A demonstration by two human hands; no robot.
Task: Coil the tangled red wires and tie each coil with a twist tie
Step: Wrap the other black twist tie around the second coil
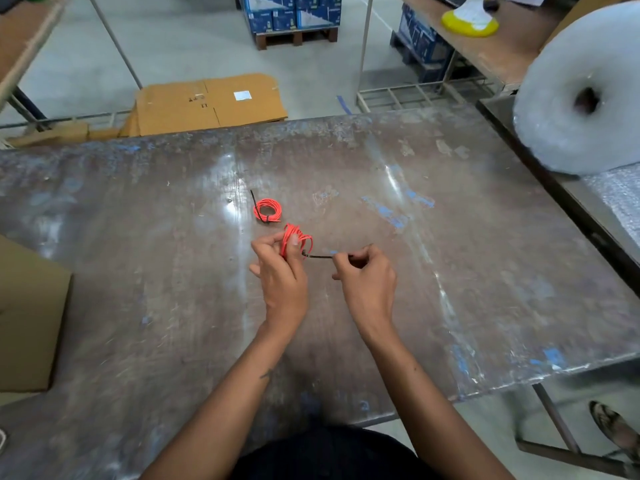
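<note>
My left hand (pixel 282 268) grips a coil of red wire (pixel 297 238) just above the worn metal table (pixel 485 271), thumb pressed across the loops. A dark twist tie (pixel 320 256) runs from the coil's right side to my right hand (pixel 367 275), which pinches its free end between curled fingers. Behind my hands a second red coil (pixel 267 210) lies flat on the table, bound by a black twist tie (pixel 256 202) whose end sticks up to the left.
A big roll of bubble wrap (pixel 581 95) stands on the bench to the right. A cardboard box (pixel 27 317) sits at the table's left edge. Flattened cardboard (pixel 207 103) lies on the floor beyond the far edge.
</note>
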